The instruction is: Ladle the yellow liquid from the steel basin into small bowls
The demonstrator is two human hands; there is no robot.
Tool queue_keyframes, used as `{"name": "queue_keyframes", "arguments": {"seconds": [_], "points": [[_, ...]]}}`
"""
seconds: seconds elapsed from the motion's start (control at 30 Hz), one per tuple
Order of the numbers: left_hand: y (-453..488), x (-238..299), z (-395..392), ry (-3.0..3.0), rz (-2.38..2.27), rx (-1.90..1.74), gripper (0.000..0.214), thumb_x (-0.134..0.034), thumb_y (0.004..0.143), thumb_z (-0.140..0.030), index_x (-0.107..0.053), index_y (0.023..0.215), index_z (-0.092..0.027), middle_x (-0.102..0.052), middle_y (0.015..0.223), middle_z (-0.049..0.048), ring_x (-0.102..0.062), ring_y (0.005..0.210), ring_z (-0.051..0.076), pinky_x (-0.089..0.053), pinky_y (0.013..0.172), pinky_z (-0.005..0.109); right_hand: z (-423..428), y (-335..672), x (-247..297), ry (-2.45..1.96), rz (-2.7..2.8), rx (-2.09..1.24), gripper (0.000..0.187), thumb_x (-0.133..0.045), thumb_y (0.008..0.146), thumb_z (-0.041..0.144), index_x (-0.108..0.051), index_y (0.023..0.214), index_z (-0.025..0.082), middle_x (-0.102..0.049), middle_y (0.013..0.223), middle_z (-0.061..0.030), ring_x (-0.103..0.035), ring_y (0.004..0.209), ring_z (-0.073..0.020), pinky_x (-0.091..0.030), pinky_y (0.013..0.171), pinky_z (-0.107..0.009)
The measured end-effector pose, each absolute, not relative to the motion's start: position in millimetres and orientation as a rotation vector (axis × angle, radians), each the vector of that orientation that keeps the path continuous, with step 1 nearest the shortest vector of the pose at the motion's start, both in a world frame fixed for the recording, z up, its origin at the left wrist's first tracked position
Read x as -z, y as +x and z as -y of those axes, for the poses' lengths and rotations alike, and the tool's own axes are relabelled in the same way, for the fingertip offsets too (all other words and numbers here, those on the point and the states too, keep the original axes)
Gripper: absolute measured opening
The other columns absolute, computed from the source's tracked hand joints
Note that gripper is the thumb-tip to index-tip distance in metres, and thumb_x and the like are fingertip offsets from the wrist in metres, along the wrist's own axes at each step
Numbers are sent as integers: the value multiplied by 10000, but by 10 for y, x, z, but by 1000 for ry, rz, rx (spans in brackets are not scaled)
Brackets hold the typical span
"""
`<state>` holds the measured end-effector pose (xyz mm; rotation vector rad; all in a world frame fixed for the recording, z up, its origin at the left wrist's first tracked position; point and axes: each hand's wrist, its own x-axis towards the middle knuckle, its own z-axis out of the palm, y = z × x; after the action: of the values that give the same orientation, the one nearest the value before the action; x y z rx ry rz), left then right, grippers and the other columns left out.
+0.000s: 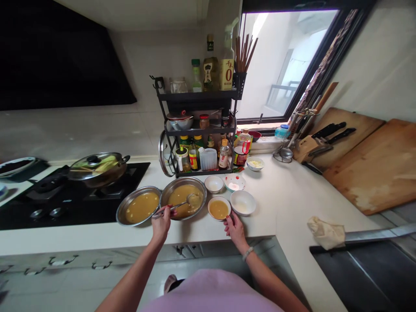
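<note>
My left hand point(161, 222) is closed around the handle of a metal ladle point(182, 204), whose bowl rests in a steel dish of yellow-brown broth point(183, 197). A second steel dish of the same broth point(138, 211) sits touching it on the left. My right hand point(234, 229) rests on the counter edge, fingers curled beside a small white bowl holding broth point(219, 208); I cannot see anything in it. An empty white bowl point(243, 202) stands just right of that one.
Two more small bowls point(213, 183) sit behind, below a black spice rack point(199, 125) of bottles and jars. A lidded wok point(97, 169) stands on the black hob at left. Cutting boards point(377, 169), a knife block point(308, 147), a cloth point(326, 232) and a sink point(367, 268) are at right.
</note>
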<state>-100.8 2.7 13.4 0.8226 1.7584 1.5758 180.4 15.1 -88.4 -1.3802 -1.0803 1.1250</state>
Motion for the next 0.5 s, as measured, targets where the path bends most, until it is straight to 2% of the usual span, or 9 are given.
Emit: {"name": "queue_keyframes", "arguments": {"seconds": [0.2,0.5], "points": [[-1079,-275,41,651,-1650,-1709,138,-571,733,-275,-652,743,-163,-689,605,33,-682,572,207,-569,644,346,-150,1804,880,-1385,1079,-1122,771,-538,781,614,-472,1326,74,-604,616,5,-524,408,-109,-402,309,-191],[-1085,-403,124,557,-1599,-1714,174,-610,691,-268,-649,771,-118,-694,667,56,-665,577,168,-572,678,336,-145,1811,880,-1380,1098,-1112,785,-520,784,626,-468,1320,55,-599,617,4,-520,407,-110,-410,314,-200]]}}
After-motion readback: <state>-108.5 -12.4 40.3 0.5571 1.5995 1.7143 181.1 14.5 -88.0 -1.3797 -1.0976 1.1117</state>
